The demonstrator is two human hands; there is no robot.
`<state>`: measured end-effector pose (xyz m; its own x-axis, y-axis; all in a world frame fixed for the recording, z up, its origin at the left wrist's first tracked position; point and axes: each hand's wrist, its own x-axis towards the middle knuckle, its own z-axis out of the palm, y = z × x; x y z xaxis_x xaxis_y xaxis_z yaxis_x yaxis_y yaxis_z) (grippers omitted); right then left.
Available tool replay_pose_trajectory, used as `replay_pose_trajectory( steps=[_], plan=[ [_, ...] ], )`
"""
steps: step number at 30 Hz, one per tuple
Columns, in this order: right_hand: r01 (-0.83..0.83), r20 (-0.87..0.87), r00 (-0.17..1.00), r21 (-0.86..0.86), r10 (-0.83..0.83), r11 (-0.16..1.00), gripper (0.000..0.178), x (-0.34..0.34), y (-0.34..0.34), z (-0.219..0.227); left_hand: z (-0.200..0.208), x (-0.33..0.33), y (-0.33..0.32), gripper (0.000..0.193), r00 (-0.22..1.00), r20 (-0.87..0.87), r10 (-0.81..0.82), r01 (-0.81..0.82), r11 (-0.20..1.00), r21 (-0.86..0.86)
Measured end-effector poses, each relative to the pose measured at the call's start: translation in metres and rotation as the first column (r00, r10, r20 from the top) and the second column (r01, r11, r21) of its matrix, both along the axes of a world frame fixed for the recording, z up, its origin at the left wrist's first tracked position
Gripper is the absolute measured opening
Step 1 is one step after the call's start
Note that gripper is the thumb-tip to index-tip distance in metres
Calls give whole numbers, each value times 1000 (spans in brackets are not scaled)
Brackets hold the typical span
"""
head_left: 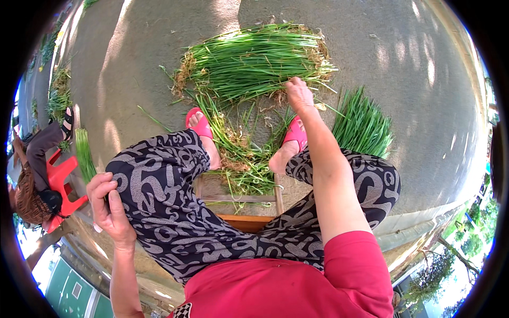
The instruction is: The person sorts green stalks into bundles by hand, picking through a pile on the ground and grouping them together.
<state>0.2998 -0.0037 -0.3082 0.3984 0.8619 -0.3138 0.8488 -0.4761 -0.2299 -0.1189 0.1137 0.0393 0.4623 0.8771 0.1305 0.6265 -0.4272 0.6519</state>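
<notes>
A broad pile of long, thin, chive-like green stalks (254, 61) lies on the ground ahead of me, with brownish dry ends at both sides. My right hand (299, 94) reaches to the pile's near right edge, its fingers closed on stalks there; the fingertips are partly hidden. Beside my left knee my left hand (110, 209) is raised, fingers loosely bent and thumb apart. A small white bit shows at its outer edge; I cannot make out what it is. Between my feet lie loose trimmings (241, 153), green mixed with brown.
To the right sits a second green bunch (363, 124). A thin upright bundle (84, 153) is at the left, near a red plastic stool (61, 188) with another person on it. More greens (59, 95) lie farther left. Under me is a wooden seat (246, 222).
</notes>
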Motion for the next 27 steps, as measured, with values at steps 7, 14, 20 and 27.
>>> replay_pose_trajectory(
  steps=[7, 14, 20, 27],
  plan=[
    [162, 38, 987, -119, -159, 980, 56, 15, -13, -5, 0, 2, -1, 10, 1000, -21, 0, 0, 1000, 8],
    [183, 72, 983, -235, -171, 955, 52, 3, -15, -13, 1, -1, 0, 11, 999, -46, -19, 18, 1000, -16],
    [-2, 305, 951, -182, 58, 983, 22, -8, -21, -16, 1, 2, 0, 11, 999, -49, -2, 2, 1000, -7],
    [4, 264, 964, -70, 15, 998, 15, -23, -30, -35, 2, 2, 1, 12, 997, -70, -25, 24, 1000, -13]
  ],
)
